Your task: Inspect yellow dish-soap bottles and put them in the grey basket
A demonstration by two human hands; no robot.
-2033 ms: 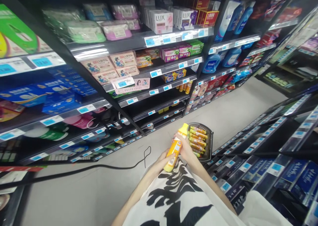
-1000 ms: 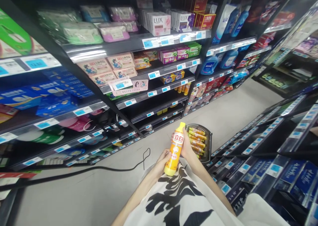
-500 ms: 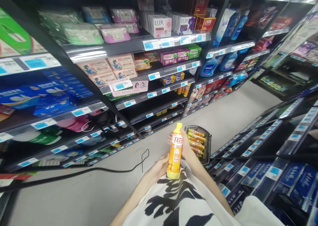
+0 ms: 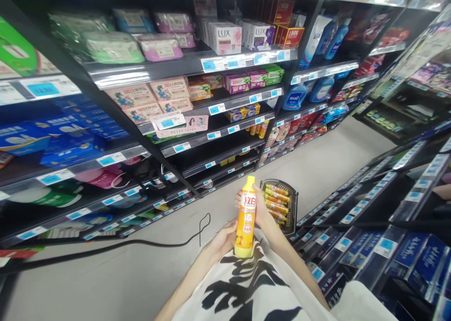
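An orange-yellow bottle with a yellow cap and a red label stands nearly upright in front of me. My right hand is wrapped round its upper half from behind. My left hand grips its lower part near the base. Just beyond the bottle, a dark basket on the floor holds several more bottles of the same kind lying on their sides.
Dark shelving on the left carries soap boxes, wipes packs and blue detergent bottles. A lower rack with blue price tags runs along the right. A black cable lies across the grey floor.
The bottle has been raised from a tilt to nearly upright, its label now facing me. Both hands stayed on it, and the view shifted slightly.
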